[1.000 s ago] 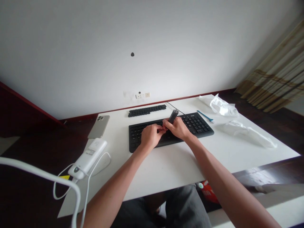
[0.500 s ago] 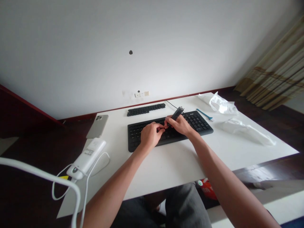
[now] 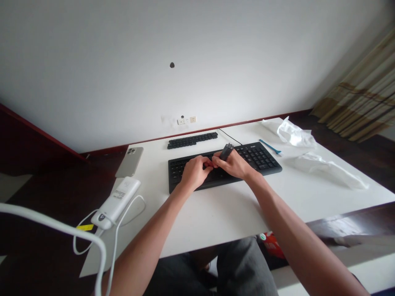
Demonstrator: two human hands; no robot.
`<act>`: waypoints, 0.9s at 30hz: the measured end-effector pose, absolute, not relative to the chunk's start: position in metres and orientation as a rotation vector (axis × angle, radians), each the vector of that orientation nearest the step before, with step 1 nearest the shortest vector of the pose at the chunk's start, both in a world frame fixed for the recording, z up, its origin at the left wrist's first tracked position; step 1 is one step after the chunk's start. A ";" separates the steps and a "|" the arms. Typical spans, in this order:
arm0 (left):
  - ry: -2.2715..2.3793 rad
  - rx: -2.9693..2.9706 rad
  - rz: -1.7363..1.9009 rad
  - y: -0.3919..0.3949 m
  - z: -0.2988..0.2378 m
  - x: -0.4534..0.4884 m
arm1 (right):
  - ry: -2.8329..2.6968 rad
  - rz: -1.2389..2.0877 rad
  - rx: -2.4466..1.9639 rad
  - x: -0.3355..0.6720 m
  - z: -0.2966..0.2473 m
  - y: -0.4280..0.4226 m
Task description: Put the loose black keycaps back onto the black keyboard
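A black keyboard (image 3: 262, 158) lies on the white table, with both my hands over its middle. My right hand (image 3: 232, 163) is closed around a short, thick, dark grey tool (image 3: 227, 151); its upper end sticks up above the fist, and its lower end is hidden by the fingers. My left hand (image 3: 195, 170) is pinched together, its fingertips meeting those of the right hand just above the keys. Whatever may be between the left fingers is too small to make out. Behind the keyboard, rows of loose black keycaps (image 3: 193, 140) are laid out.
A phone (image 3: 129, 161) and a white power strip (image 3: 116, 201) with a looped white cable (image 3: 49, 225) are on the left. To the right lie a blue brush (image 3: 270, 146) and two crumpled clear plastic bags (image 3: 294, 133). The wall stands close behind the table.
The dark grey tool has tipped, so its upper end sits lower and points more toward me. My hands stay together over the keyboard. The whole view has shifted slightly.
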State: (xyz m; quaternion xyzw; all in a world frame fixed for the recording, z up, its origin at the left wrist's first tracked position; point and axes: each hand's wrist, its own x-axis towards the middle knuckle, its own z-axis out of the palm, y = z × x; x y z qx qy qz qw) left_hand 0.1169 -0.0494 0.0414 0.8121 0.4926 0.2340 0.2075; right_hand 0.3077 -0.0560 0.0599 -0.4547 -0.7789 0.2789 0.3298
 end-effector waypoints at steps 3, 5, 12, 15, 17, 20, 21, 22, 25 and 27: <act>1.365 2.294 0.623 -0.051 0.042 0.117 | -2.025 0.750 -1.189 0.309 0.061 -0.056; 1.354 2.302 0.603 -0.051 0.042 0.117 | -2.004 0.767 -1.200 0.309 0.062 -0.057; 1.431 2.254 0.660 -0.057 0.040 0.125 | -1.969 0.804 -1.147 0.314 0.059 -0.054; 1.435 2.252 0.676 -0.059 0.039 0.128 | -1.957 0.822 -1.120 0.317 0.056 -0.051; 1.427 2.252 0.688 -0.059 0.038 0.128 | -1.945 0.843 -1.119 0.319 0.054 -0.050; 1.419 2.250 0.707 -0.059 0.038 0.127 | -1.921 0.884 -1.116 0.322 0.053 -0.050; 1.413 2.250 0.716 -0.059 0.037 0.126 | -1.912 0.898 -1.115 0.323 0.053 -0.049; 1.406 2.251 0.725 -0.059 0.037 0.126 | -1.902 0.913 -1.118 0.324 0.052 -0.049; 1.387 2.255 0.726 -0.060 0.037 0.126 | -1.852 0.972 -1.157 0.327 0.052 -0.048; 1.385 2.258 0.714 -0.060 0.038 0.126 | -1.826 1.007 -1.178 0.329 0.053 -0.048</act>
